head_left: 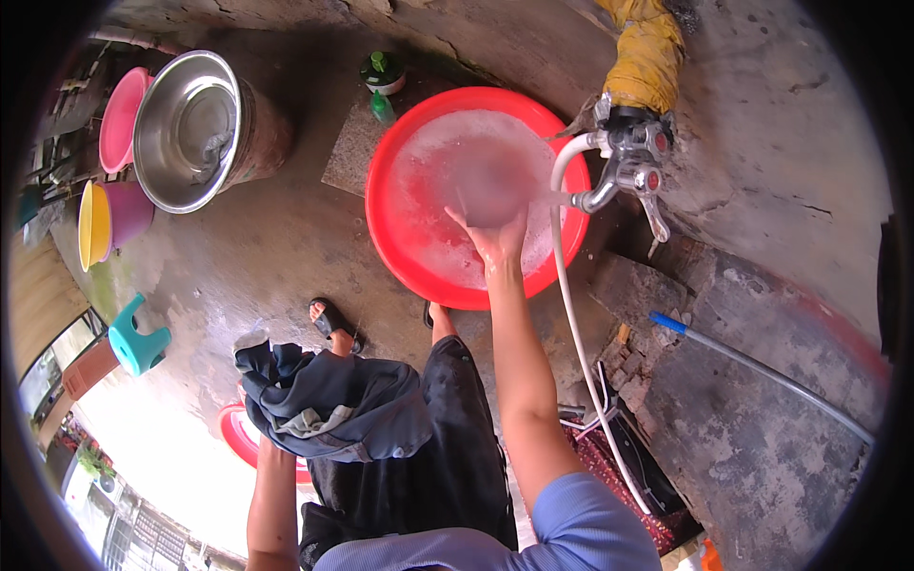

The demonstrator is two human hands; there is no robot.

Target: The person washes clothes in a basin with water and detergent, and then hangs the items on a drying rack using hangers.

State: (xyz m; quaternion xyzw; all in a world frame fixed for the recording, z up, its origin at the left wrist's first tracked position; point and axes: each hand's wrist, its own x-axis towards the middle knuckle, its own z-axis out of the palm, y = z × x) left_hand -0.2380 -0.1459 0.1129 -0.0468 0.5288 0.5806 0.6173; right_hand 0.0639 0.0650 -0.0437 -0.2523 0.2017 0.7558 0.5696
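My left hand, mostly hidden, holds up a bundle of dark blue-grey clothing over my legs at lower left. My right hand reaches into a red basin of foamy water, thumb stretched out, its other fingers hidden at a blurred greyish round patch that I cannot make out. A metal tap with a white hose is just right of that hand, its spout pointing at the patch.
A steel bowl, a pink basin, purple and yellow buckets and a teal stool stand left. Green bottles sit behind the red basin. Another red basin lies lower left. A blue-tipped pole lies right, beside the wall.
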